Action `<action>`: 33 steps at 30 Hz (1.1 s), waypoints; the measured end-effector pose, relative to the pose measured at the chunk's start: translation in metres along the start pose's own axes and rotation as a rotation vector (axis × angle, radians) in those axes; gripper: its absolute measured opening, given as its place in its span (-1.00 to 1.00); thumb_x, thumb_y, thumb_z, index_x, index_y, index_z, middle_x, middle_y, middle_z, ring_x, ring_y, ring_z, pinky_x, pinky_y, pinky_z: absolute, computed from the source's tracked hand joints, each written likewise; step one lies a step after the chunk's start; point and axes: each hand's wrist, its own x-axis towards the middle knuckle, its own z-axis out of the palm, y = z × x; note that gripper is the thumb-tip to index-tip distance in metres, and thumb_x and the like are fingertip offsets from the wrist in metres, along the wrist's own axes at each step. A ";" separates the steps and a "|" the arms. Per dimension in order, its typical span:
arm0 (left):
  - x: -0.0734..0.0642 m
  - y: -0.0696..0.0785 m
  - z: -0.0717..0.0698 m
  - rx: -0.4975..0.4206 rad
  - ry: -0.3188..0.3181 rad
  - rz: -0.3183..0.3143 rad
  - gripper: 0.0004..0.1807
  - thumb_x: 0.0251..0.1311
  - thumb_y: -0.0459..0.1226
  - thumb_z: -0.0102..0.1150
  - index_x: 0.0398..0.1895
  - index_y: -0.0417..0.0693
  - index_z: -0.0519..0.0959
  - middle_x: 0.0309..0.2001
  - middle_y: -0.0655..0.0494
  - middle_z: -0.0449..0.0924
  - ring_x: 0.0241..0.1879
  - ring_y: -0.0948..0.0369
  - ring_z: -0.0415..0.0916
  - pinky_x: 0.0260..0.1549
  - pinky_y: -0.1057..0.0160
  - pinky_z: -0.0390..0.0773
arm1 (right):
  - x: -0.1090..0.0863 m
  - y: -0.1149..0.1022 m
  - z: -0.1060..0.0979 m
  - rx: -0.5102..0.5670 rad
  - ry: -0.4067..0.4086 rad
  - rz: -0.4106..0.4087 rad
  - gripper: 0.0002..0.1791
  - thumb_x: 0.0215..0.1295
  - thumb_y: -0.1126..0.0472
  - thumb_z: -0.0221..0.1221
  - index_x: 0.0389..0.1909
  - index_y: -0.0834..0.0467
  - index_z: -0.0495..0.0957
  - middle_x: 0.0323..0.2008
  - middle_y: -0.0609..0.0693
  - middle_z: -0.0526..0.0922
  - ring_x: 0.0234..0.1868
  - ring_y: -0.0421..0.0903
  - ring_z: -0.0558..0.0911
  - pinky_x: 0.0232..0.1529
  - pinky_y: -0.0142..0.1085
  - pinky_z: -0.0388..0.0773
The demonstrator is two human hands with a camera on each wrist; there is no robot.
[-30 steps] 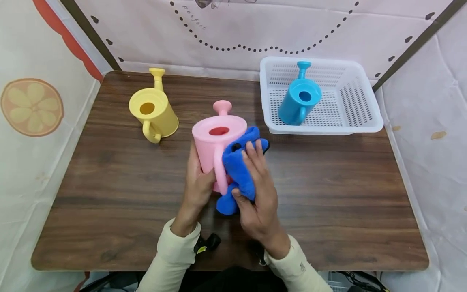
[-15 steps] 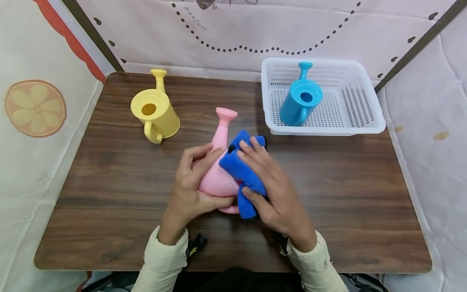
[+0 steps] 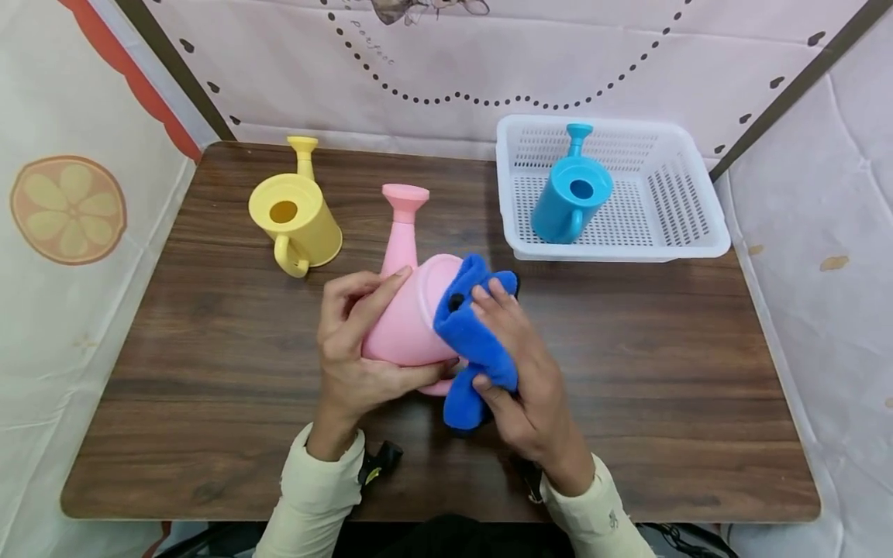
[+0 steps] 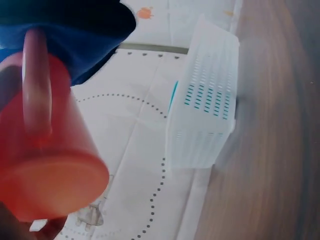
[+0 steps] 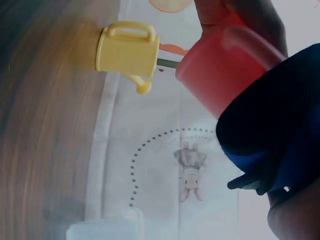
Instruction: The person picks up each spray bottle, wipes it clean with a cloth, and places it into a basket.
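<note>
From my station I watch 2 hands working together on the pink watering can (image 3: 405, 329), held up over the middle of the table (image 3: 663, 387). Over the last second it has gone from standing upright to tipped on its side: the spout (image 3: 401, 225) points toward the back, and the rimmed end is turned to the right. The left hand (image 3: 350, 353) has shifted its hold and grips the can's body, fingers and thumb spread round it. The right hand (image 3: 526, 380) holds the blue cloth (image 3: 477, 341) between fingers and thumb, pressed against that rimmed end. I judge that the turn brings a different face under the cloth, so this can still seems to be in progress. The other 2 have not moved: the yellow watering can (image 3: 296, 221) stands at the back left, and the blue watering can (image 3: 568, 205) stands inside the white basket (image 3: 628, 253).
</note>
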 end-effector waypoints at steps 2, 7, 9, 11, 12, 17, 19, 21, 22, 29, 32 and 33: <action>0.002 0.000 -0.002 0.000 -0.055 0.042 -0.02 -0.01 0.38 0.70 0.24 -0.21 0.80 0.12 -0.39 0.56 0.19 0.09 0.54 0.28 0.30 0.53 | 0.003 0.001 0.000 0.072 0.034 0.074 -0.27 0.81 -0.09 0.02 0.65 0.40 0.34 0.71 0.23 0.40 0.84 0.13 0.21 0.86 0.01 0.10; 0.003 -0.001 -0.002 0.001 -0.199 0.122 -0.10 0.10 0.37 0.63 0.24 -0.16 0.80 0.12 -0.32 0.61 0.10 -0.08 0.54 0.23 0.25 0.51 | 0.019 -0.001 -0.005 0.120 0.045 0.211 -0.31 0.79 -0.05 0.04 0.70 0.26 0.33 0.75 0.13 0.37 0.83 0.09 0.23 0.85 0.04 0.14; 0.001 -0.001 0.000 0.003 -0.208 0.100 -0.07 0.08 0.36 0.64 0.29 -0.15 0.78 0.15 -0.33 0.59 0.13 -0.09 0.54 0.25 0.26 0.51 | 0.024 -0.002 -0.007 0.089 0.030 0.165 -0.34 0.79 -0.05 0.05 0.67 0.27 0.39 0.71 0.16 0.42 0.82 0.13 0.27 0.84 0.10 0.15; -0.001 -0.001 0.003 -0.008 -0.180 0.042 -0.02 0.06 0.36 0.66 0.34 -0.18 0.75 0.18 -0.39 0.53 0.18 -0.06 0.53 0.29 0.28 0.52 | 0.025 -0.002 -0.008 0.056 0.012 0.085 -0.33 0.79 -0.09 0.05 0.62 0.29 0.44 0.67 0.20 0.47 0.81 0.14 0.29 0.84 0.14 0.13; -0.002 -0.001 0.004 -0.014 -0.158 0.011 0.02 0.03 0.37 0.67 0.36 -0.20 0.73 0.18 -0.41 0.51 0.20 -0.04 0.53 0.30 0.29 0.52 | 0.024 -0.002 -0.008 0.051 0.007 0.039 -0.33 0.79 -0.10 0.05 0.60 0.31 0.46 0.65 0.21 0.50 0.80 0.15 0.30 0.84 0.14 0.12; -0.004 -0.002 0.010 -0.057 -0.056 -0.183 0.16 -0.06 0.43 0.69 0.46 -0.18 0.67 0.25 -0.22 0.50 0.28 0.03 0.48 0.28 0.23 0.51 | 0.010 0.003 0.002 0.091 0.050 -0.004 -0.28 0.80 -0.10 0.01 0.64 0.37 0.37 0.70 0.16 0.43 0.83 0.12 0.24 0.87 0.10 0.04; -0.006 -0.002 0.012 -0.133 -0.022 -0.280 0.17 -0.08 0.39 0.74 0.48 -0.18 0.66 0.25 -0.03 0.53 0.30 0.07 0.44 0.27 0.23 0.51 | 0.004 0.006 0.009 0.143 0.108 0.065 -0.24 0.82 -0.09 -0.01 0.70 0.39 0.25 0.76 0.14 0.34 0.84 0.10 0.23 0.87 0.03 0.07; -0.008 -0.001 0.014 -0.257 0.013 -0.367 0.09 -0.07 0.21 0.83 0.45 -0.26 0.66 0.21 0.09 0.56 0.27 0.11 0.42 0.22 0.25 0.52 | -0.003 0.008 0.015 0.202 0.161 0.147 -0.25 0.83 -0.03 -0.03 0.76 0.36 0.15 0.79 0.12 0.28 0.83 0.05 0.24 0.85 -0.07 0.14; -0.009 -0.001 0.016 -0.317 0.024 -0.406 0.04 -0.02 0.09 0.83 0.44 -0.31 0.63 0.20 0.13 0.58 0.25 0.13 0.45 0.20 0.27 0.55 | -0.006 0.009 0.019 0.226 0.179 0.183 -0.26 0.84 0.00 -0.04 0.78 0.33 0.11 0.80 0.13 0.25 0.82 0.02 0.26 0.83 -0.12 0.18; -0.012 0.001 0.026 -0.555 0.055 -0.494 -0.36 0.19 -0.21 0.41 0.31 -0.33 0.55 0.11 0.20 0.77 0.01 0.23 0.71 0.09 0.29 0.73 | -0.022 0.010 0.042 0.274 0.184 0.219 -0.22 0.84 -0.02 -0.08 0.82 0.29 -0.01 0.81 0.24 0.17 0.82 -0.04 0.27 0.80 -0.16 0.21; -0.014 0.002 0.025 -0.567 0.032 -0.467 -0.13 0.24 0.11 0.62 0.29 -0.41 0.53 0.09 0.27 0.79 -0.01 0.27 0.73 0.09 0.33 0.75 | -0.020 0.010 0.043 0.243 0.204 0.149 -0.22 0.83 0.01 -0.06 0.80 0.36 0.00 0.83 0.19 0.15 0.83 0.04 0.25 0.82 -0.11 0.18; -0.015 0.002 0.025 -0.570 0.015 -0.458 0.03 0.16 0.20 0.68 0.29 -0.51 0.48 0.08 0.28 0.79 -0.01 0.29 0.72 0.09 0.34 0.74 | -0.019 0.009 0.042 0.217 0.210 0.121 -0.22 0.82 0.01 -0.05 0.79 0.37 0.03 0.83 0.17 0.15 0.83 0.05 0.24 0.83 -0.09 0.17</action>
